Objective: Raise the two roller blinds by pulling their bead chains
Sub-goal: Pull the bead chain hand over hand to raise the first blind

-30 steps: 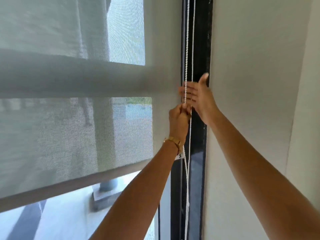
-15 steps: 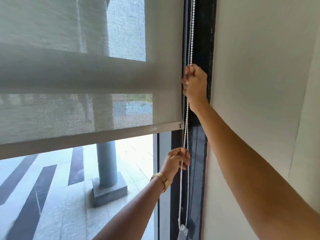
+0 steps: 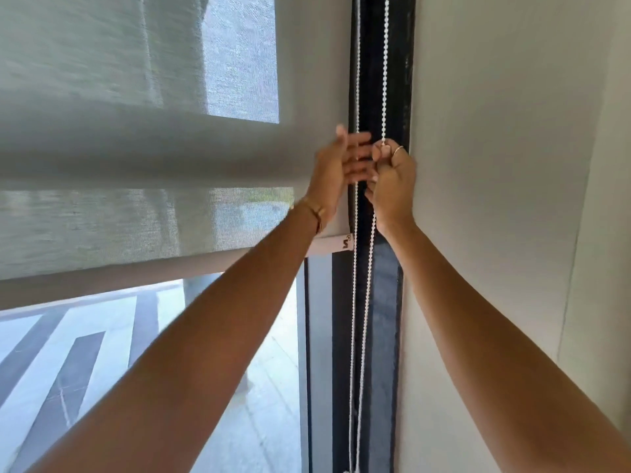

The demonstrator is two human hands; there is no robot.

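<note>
A grey mesh roller blind (image 3: 143, 213) covers the upper part of the window, and its bottom bar (image 3: 327, 245) hangs at about mid height. Two strands of a white bead chain (image 3: 386, 63) run down the dark window frame on the right. My right hand (image 3: 392, 179) is shut on the right strand at chest height of the frame. My left hand (image 3: 336, 169), with a gold bracelet on the wrist, is open with fingers spread beside the left strand, just left of my right hand. I see only this one blind.
A plain white wall (image 3: 495, 165) rises right of the dark frame (image 3: 399, 80). Below the blind the glass shows an outdoor paved floor (image 3: 85, 353) with dark stripes and the base of a grey column.
My left hand let go of the chain low down and rose, open, beside my right hand. My right hand keeps its grip. The blind's bottom bar sits higher than one second ago.
</note>
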